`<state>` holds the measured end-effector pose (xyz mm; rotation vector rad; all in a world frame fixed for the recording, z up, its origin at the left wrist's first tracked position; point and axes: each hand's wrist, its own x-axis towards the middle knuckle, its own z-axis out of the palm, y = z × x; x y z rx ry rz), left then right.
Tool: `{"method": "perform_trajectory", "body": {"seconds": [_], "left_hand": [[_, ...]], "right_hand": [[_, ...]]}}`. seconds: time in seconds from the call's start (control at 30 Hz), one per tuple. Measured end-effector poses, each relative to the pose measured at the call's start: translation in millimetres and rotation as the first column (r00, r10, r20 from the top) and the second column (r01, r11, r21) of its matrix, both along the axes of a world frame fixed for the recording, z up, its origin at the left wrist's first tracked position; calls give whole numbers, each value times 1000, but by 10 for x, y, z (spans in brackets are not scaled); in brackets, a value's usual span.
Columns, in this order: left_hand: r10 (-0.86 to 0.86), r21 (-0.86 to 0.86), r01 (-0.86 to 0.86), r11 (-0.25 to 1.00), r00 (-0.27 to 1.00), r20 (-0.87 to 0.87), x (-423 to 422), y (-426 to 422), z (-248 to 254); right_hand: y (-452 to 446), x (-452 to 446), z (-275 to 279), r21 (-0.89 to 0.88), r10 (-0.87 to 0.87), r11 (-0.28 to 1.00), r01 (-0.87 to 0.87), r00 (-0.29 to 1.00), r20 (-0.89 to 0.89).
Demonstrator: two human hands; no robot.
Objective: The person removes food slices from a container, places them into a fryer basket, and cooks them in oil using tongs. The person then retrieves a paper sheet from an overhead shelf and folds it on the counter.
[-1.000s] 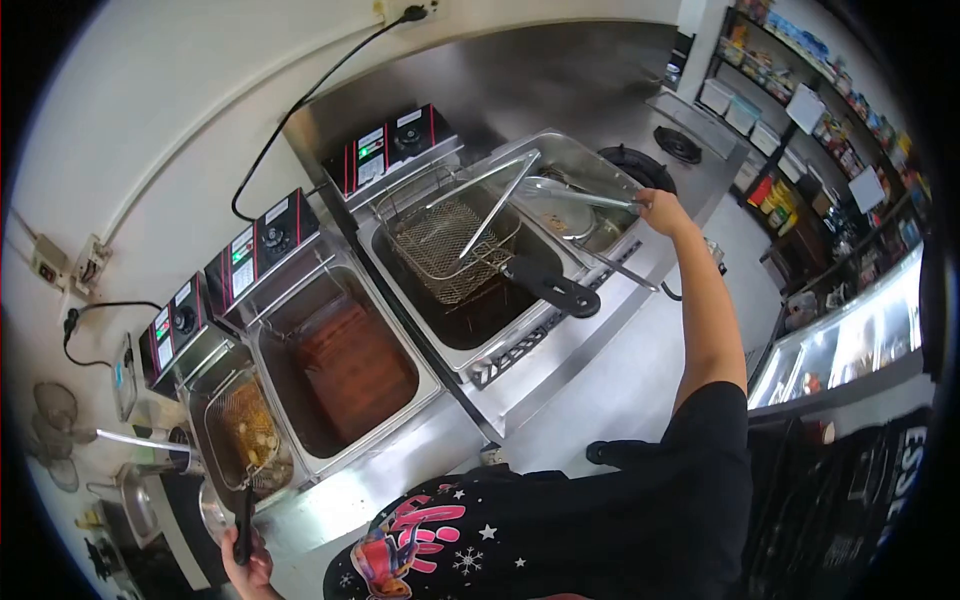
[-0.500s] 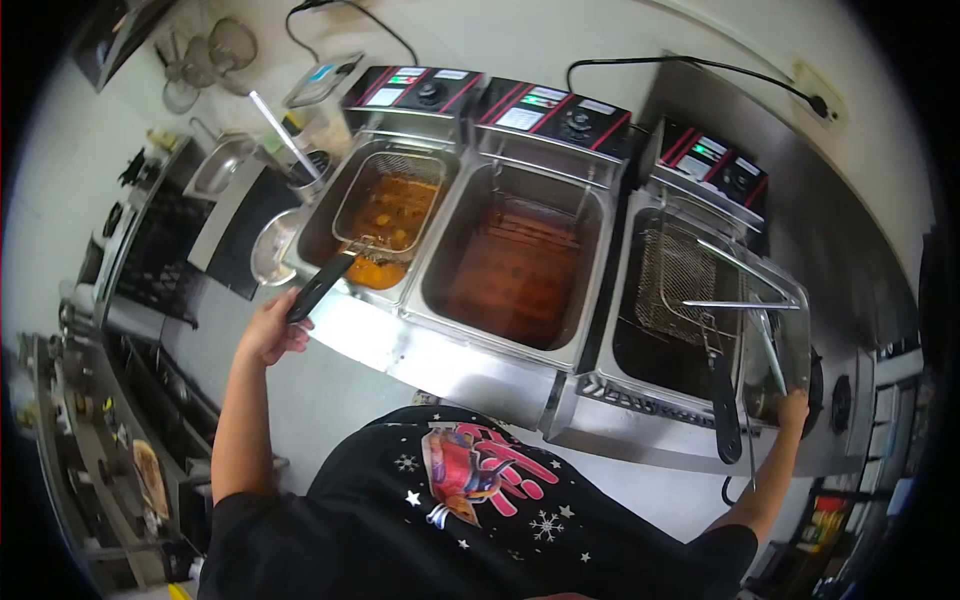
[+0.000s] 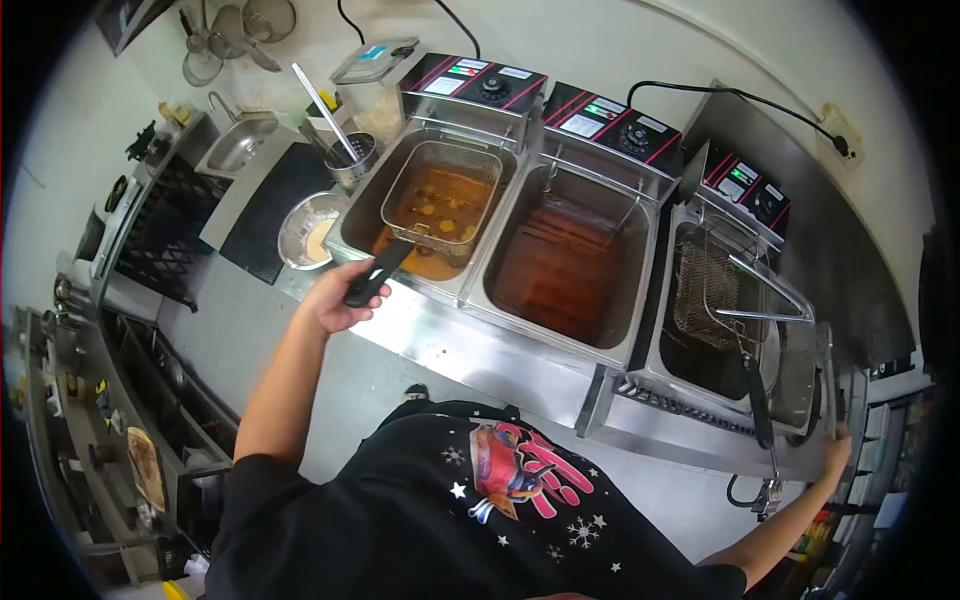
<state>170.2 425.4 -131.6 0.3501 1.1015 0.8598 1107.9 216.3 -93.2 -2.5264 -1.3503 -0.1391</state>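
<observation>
My left hand [image 3: 338, 299] is wrapped round the black handle of a wire fry basket [image 3: 450, 240], which sits in the left fryer [image 3: 342, 232]. Small yellowish pieces float in the bubbling brown oil inside the basket. At the far right, my right hand [image 3: 838, 450] is closed on the lower end of a long metal utensil [image 3: 828, 375]; its exact kind is hard to make out. Just left of it, a V-shaped pair of metal tongs [image 3: 775, 317] lies over a second fry basket [image 3: 705, 290] at the right fryer [image 3: 690, 375].
The middle fryer [image 3: 480, 290] holds reddish-brown oil. Left of the fryers are a metal bowl [image 3: 292, 235] with pale batter, a perforated utensil holder [image 3: 352, 172] and a lidded clear container [image 3: 375, 65]. A sink [image 3: 245, 145] stands behind. Power cables hang on the wall.
My left hand has closed more firmly round the basket handle. My right hand has moved right and down with the metal utensil, away from the tongs. The view has shifted.
</observation>
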Motion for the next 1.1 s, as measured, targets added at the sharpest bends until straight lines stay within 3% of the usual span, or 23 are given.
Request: {"method": "perform_trajectory", "body": {"seconds": [0.1,0.2,0.23,0.33,0.37,0.4,0.43,0.47,0.57,0.63,0.7,0.8,0.83,0.9,0.93,0.97,1.1], "left_hand": [[-121,58,117,991,990,74,-46,40,35],[-198,27,197,980,965,171,-259,-82,121],[-201,-1,203,979,969,146,-308,-149,195],[-305,-2,313,950,925,226,-484,-36,241],[-268,-29,278,960,945,186,-459,69,228],[-231,-53,241,969,962,142,-411,204,201],[-260,-9,272,962,927,271,-414,368,-8],[-274,-89,303,949,930,245,-383,402,-42],[-360,-28,372,928,914,189,-552,93,116],[-391,-13,407,913,886,249,-771,-1,128],[-409,7,422,906,873,264,-859,16,109],[-354,-1,359,933,918,178,-678,192,20],[-355,24,357,934,915,193,-670,203,-19],[-366,3,372,928,913,179,-713,76,134],[-372,-7,378,926,913,169,-753,5,183],[-401,5,408,913,896,192,-820,-36,178],[-367,9,374,928,905,217,-803,-25,-57]], "right_hand": [[-79,-1256,723,93,-164,983,159,985,45],[-532,-796,754,205,-191,962,181,981,32],[-604,-1007,869,257,-165,952,166,986,-27],[-737,-1560,1146,352,-123,931,98,991,48],[-720,-1698,1240,357,-11,934,3,1000,23],[-639,-1898,1357,343,-27,939,17,999,22],[-485,-2292,1479,330,-43,944,34,999,18],[-342,-2694,1515,323,-38,946,24,999,39],[79,-3836,1537,310,18,948,-68,987,162],[309,-4570,1490,307,160,935,-180,983,88],[588,-5142,1498,269,287,928,-256,954,-81],[1155,-6071,1519,209,365,917,-340,926,-95],[1325,-6301,1533,93,364,929,-358,929,-65],[1622,-6596,1379,23,460,885,-465,881,112],[1746,-6774,1306,-6,469,882,-471,875,117],[1888,-6839,1177,-49,552,831,-554,810,198],[2469,-7179,543,-278,732,681,-678,636,244]]}}
